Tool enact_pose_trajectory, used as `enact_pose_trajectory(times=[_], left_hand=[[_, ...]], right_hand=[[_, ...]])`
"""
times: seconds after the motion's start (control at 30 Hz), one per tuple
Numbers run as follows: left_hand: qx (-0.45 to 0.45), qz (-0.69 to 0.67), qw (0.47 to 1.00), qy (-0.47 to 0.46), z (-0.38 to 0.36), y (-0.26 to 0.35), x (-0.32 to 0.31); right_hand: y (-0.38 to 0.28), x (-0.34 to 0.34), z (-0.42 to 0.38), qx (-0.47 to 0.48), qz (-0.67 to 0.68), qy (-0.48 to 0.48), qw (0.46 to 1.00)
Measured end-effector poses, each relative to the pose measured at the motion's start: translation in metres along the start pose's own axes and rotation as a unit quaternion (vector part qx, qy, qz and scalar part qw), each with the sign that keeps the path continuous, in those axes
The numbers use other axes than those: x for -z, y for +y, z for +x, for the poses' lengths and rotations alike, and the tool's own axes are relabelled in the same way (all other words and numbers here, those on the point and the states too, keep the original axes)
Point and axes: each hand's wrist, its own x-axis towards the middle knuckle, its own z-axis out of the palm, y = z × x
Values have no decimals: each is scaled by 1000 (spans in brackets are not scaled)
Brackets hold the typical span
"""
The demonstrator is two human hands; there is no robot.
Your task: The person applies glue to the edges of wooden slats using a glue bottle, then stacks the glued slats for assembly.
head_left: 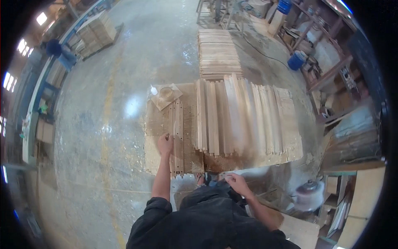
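Note:
My left hand (165, 145) is closed in a pinch at the left edge of narrow wooden strips (177, 124) with dark holes along them. Something small and dark shows at its fingertips, too small to name. These strips lie lengthwise side by side on the worktable (156, 120). Close to my body, just off the table's front edge, my right hand (237, 182) has its fingers drawn together, and what they hold is hidden. Right of the holed strips lies a wide row of wooden slats (232, 116). A small tub (166, 94) sits on a board at the table's far left, beside a white bottle (154, 90).
Behind the table is another stack of slats (219, 54). A blue container (297, 60) stands by the shelving (331, 45) on the right. Farther left are a pallet of stacked wood (96, 35) and a person (62, 54) at a long bench.

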Motion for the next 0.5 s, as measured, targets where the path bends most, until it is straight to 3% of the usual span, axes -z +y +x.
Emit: enact_pose_trajectory(times=[0.1,0.2,0.27,0.3,0.4,0.5], left_hand=[[95,-99,991,1,-8,16,15],[94,-44,994,30,-14,30,31],[65,-33,997,17,-1,24,37],[48,-30,998,7,8,22,37],[-25,-38,999,-9,43,39,51],[-83,-56,994,-52,94,30,34]], right_hand=[[-2,-3,11,-10,26,-41,999],[-21,-4,35,-5,38,-97,995],[-24,-16,64,38,68,-129,989],[-48,-13,73,8,43,-155,987],[-105,-22,97,102,-18,-86,991],[-140,-51,117,106,-17,-87,990]])
